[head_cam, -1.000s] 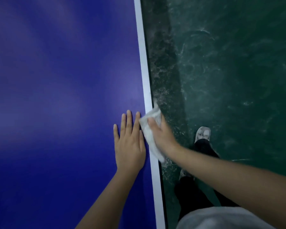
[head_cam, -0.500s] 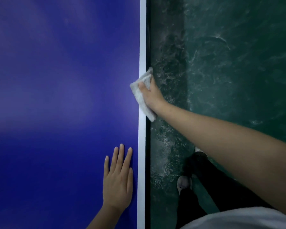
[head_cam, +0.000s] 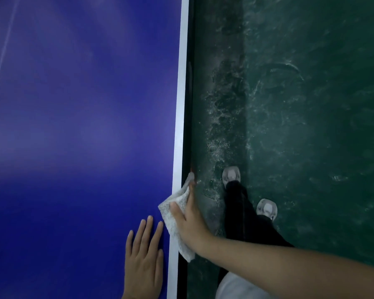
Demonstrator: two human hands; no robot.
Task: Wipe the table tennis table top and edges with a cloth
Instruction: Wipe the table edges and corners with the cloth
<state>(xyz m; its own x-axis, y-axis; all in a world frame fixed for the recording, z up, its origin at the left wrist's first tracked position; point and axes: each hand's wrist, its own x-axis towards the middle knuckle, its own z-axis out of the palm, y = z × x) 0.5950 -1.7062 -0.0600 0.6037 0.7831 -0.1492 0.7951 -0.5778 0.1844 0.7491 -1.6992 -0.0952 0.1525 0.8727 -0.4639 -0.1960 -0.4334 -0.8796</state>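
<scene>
Looking straight down at a white cloth [head_cam: 172, 231], folded over the side edge of the table [head_cam: 73, 126], low in the view. Lies partly on the white border stripe [head_cam: 179, 104] and a sliver of the blue top, partly hanging down past the dark edge face. Pinned there by the right hand [head_cam: 192, 225]: grip clamped on the cloth, thumb on top of it on the table side, fingers wrapped over the edge and down the outside. Can't make out the fingertips, hidden below the rim. One corner of cloth poking out ahead of the hand along the edge, another tail sticking out back by the wrist.

Just beside that, the left hand [head_cam: 144, 264] flat on the blue top, palm down, fingers straight and a bit spread, grip apart, holding nothing. Really close to the cloth's inner corner, can't tell about actual contact.

Further out, a thin pale line [head_cam: 2, 50] crossing the blue top at the far upper left. Off the table, a dark green floor [head_cam: 311, 126], scuffed and streaked with whitish marks. Two pale shoes [head_cam: 231, 175] on it near the table edge, under dark trouser legs [head_cam: 242, 208]. Bit of light-coloured clothing [head_cam: 235, 285] at the bottom of the view.
</scene>
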